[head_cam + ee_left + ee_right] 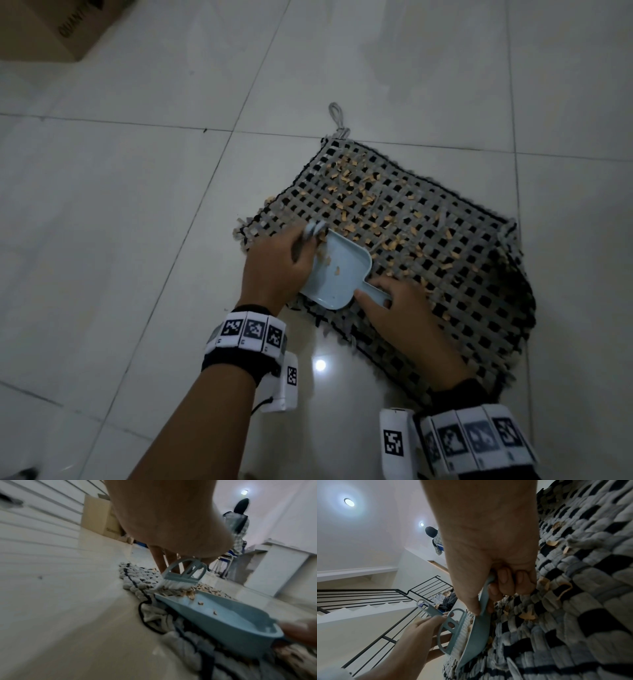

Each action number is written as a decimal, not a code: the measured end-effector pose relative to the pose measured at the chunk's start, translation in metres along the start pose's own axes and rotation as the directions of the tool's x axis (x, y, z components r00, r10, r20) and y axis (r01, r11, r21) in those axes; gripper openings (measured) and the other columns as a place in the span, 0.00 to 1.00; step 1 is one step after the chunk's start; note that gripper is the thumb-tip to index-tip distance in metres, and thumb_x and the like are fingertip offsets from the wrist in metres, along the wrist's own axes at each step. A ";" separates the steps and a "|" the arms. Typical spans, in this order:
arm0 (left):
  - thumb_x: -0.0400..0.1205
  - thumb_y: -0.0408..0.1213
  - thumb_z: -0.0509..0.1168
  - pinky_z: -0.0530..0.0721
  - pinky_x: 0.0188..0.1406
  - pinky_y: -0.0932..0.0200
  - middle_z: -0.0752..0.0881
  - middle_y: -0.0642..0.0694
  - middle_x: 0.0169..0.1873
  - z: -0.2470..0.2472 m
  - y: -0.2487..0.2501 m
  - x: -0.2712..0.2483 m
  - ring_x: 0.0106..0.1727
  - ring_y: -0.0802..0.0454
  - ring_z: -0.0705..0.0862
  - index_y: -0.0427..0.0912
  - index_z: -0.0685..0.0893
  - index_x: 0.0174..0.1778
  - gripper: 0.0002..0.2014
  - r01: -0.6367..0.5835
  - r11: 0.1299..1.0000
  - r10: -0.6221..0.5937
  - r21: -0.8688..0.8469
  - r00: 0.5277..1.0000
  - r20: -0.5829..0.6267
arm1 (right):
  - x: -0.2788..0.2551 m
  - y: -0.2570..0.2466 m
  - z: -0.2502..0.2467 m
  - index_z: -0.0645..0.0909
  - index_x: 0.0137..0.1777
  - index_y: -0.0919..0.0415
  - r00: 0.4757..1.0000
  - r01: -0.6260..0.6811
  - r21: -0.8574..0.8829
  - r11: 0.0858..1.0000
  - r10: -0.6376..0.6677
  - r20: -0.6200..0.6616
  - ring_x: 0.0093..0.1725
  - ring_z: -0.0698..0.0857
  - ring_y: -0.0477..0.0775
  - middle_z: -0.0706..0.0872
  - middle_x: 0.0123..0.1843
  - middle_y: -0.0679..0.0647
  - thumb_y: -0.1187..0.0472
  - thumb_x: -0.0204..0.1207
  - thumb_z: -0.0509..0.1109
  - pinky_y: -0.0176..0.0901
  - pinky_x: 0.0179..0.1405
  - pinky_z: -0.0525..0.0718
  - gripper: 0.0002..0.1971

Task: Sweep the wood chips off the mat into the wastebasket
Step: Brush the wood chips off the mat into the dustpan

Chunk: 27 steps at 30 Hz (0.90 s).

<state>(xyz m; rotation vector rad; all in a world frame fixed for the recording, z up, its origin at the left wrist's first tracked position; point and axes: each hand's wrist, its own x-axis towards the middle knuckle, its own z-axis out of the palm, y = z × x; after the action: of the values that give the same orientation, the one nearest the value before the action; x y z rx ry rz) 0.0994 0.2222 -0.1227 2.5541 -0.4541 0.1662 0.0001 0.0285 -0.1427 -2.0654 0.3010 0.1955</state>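
At the mat's point(428, 240) near-left corner: left grip point(274, 267) holds brush point(181, 577), right grip point(404, 308) holds dustpan point(335, 274); keep lip flat, sweep chips point(363, 195) in short strokes.

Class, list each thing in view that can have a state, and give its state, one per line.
left hand: grips brush
right hand: grips dustpan handle
brush: bristles at dustpan lip
dustpan: on mat, few chips inside
mat: flat on floor
wood chips: mostly scattered on mat

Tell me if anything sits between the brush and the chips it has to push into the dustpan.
Nothing visible does. The brush bristles rest on the mat at the dustpan lip, wood chips lying loose beyond.
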 end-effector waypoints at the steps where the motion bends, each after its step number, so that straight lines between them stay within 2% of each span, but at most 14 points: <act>1: 0.87 0.46 0.62 0.70 0.20 0.65 0.82 0.53 0.25 0.000 0.000 -0.001 0.23 0.59 0.78 0.46 0.86 0.45 0.12 -0.015 1.000 0.015 0.004 1.000 -0.001 | 0.000 0.000 0.000 0.84 0.44 0.55 1.000 -0.007 0.006 1.000 0.007 0.015 0.23 0.75 0.41 0.80 0.30 0.48 0.49 0.79 0.70 0.31 0.23 0.71 0.10; 3: 0.87 0.44 0.63 0.65 0.18 0.68 0.79 0.54 0.23 0.002 0.000 -0.002 0.21 0.58 0.76 0.44 0.84 0.39 0.14 -0.001 1.000 0.001 0.006 0.999 -0.038 | -0.001 0.001 0.001 0.82 0.42 0.54 0.999 -0.021 0.023 1.000 0.020 0.031 0.23 0.73 0.43 0.80 0.29 0.50 0.49 0.79 0.70 0.34 0.22 0.71 0.10; 5: 0.88 0.44 0.61 0.68 0.19 0.64 0.81 0.50 0.24 0.008 0.004 0.002 0.22 0.56 0.77 0.40 0.85 0.41 0.15 0.058 0.998 -0.061 -0.035 0.993 -0.099 | -0.002 0.004 -0.005 0.81 0.41 0.54 0.999 -0.034 0.038 0.999 0.033 0.022 0.22 0.73 0.43 0.80 0.28 0.50 0.50 0.79 0.70 0.33 0.21 0.71 0.10; 7: 0.89 0.44 0.60 0.67 0.20 0.66 0.81 0.50 0.26 0.008 0.003 0.003 0.24 0.57 0.76 0.41 0.86 0.47 0.13 0.094 0.995 -0.095 -0.012 0.989 -0.115 | -0.002 0.002 -0.005 0.82 0.42 0.55 0.998 -0.038 0.057 0.998 0.035 0.042 0.23 0.74 0.44 0.81 0.29 0.51 0.50 0.79 0.71 0.35 0.22 0.73 0.10; 8: 0.88 0.45 0.61 0.66 0.20 0.68 0.82 0.50 0.27 0.007 0.002 0.001 0.24 0.57 0.76 0.42 0.87 0.49 0.12 0.064 0.998 -0.063 0.009 0.993 -0.101 | -0.002 0.001 -0.003 0.82 0.42 0.55 0.998 -0.041 0.066 0.997 0.037 0.057 0.23 0.75 0.43 0.82 0.29 0.50 0.50 0.79 0.71 0.35 0.22 0.73 0.10; 11: 0.86 0.48 0.63 0.77 0.21 0.60 0.86 0.51 0.27 0.002 -0.005 -0.006 0.24 0.56 0.81 0.45 0.89 0.50 0.13 -0.057 0.998 0.058 0.036 0.997 -0.042 | -0.002 -0.004 0.003 0.82 0.41 0.55 0.995 -0.061 0.098 0.993 0.052 0.090 0.23 0.76 0.40 0.81 0.30 0.48 0.51 0.79 0.72 0.30 0.22 0.73 0.09; 14: 0.87 0.49 0.61 0.72 0.19 0.62 0.82 0.51 0.24 0.001 -0.009 -0.010 0.21 0.56 0.78 0.41 0.88 0.43 0.17 -0.002 1.000 0.005 0.022 0.994 -0.111 | -0.002 -0.006 0.004 0.82 0.41 0.55 0.991 -0.087 0.127 0.988 0.073 0.108 0.24 0.76 0.41 0.82 0.31 0.49 0.51 0.78 0.72 0.31 0.23 0.75 0.09; 17: 0.88 0.47 0.62 0.80 0.25 0.54 0.88 0.47 0.31 0.001 -0.008 -0.007 0.29 0.50 0.84 0.43 0.89 0.54 0.14 0.042 0.999 -0.040 0.018 0.993 -0.115 | -0.002 -0.004 0.003 0.82 0.41 0.55 0.991 -0.102 0.150 0.983 0.087 0.101 0.23 0.77 0.38 0.83 0.31 0.48 0.51 0.79 0.72 0.30 0.23 0.75 0.09; 20: 0.87 0.48 0.64 0.85 0.28 0.47 0.89 0.47 0.33 -0.004 -0.005 -0.006 0.31 0.50 0.86 0.47 0.90 0.56 0.12 0.006 0.998 -0.008 -0.066 1.000 -0.022 | -0.003 -0.005 0.003 0.82 0.41 0.56 0.990 -0.109 0.161 0.981 0.093 0.102 0.26 0.78 0.43 0.84 0.32 0.50 0.51 0.79 0.71 0.34 0.26 0.77 0.10; 23: 0.86 0.47 0.65 0.86 0.28 0.48 0.89 0.48 0.31 -0.007 -0.006 -0.002 0.30 0.53 0.86 0.44 0.90 0.52 0.12 0.064 0.993 -0.070 -0.097 0.995 -0.070 | -0.002 -0.006 0.003 0.81 0.42 0.55 0.988 -0.130 0.163 0.978 0.113 0.110 0.28 0.80 0.43 0.85 0.35 0.50 0.52 0.79 0.71 0.33 0.27 0.78 0.09; 25: 0.88 0.49 0.63 0.86 0.29 0.48 0.89 0.48 0.33 -0.006 -0.009 0.002 0.30 0.53 0.86 0.46 0.89 0.58 0.13 0.087 0.991 -0.096 -0.101 0.992 -0.084 | -0.001 -0.006 0.003 0.81 0.41 0.54 0.985 -0.144 0.162 0.976 0.125 0.123 0.25 0.78 0.38 0.84 0.34 0.49 0.52 0.80 0.70 0.30 0.24 0.76 0.09; 27: 0.88 0.51 0.61 0.87 0.33 0.49 0.90 0.48 0.36 -0.004 -0.008 0.004 0.34 0.52 0.87 0.48 0.88 0.61 0.15 0.072 0.992 -0.074 -0.099 0.997 -0.021 | -0.001 -0.006 0.004 0.80 0.40 0.54 0.984 -0.148 0.156 0.977 0.129 0.122 0.22 0.76 0.37 0.83 0.33 0.48 0.51 0.80 0.70 0.29 0.22 0.74 0.09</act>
<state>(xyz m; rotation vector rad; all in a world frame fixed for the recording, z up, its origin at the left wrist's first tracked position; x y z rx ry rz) 0.1058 0.2292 -0.1225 2.4650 -0.3503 0.1453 0.0007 0.0351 -0.1391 -1.8639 0.3802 0.3584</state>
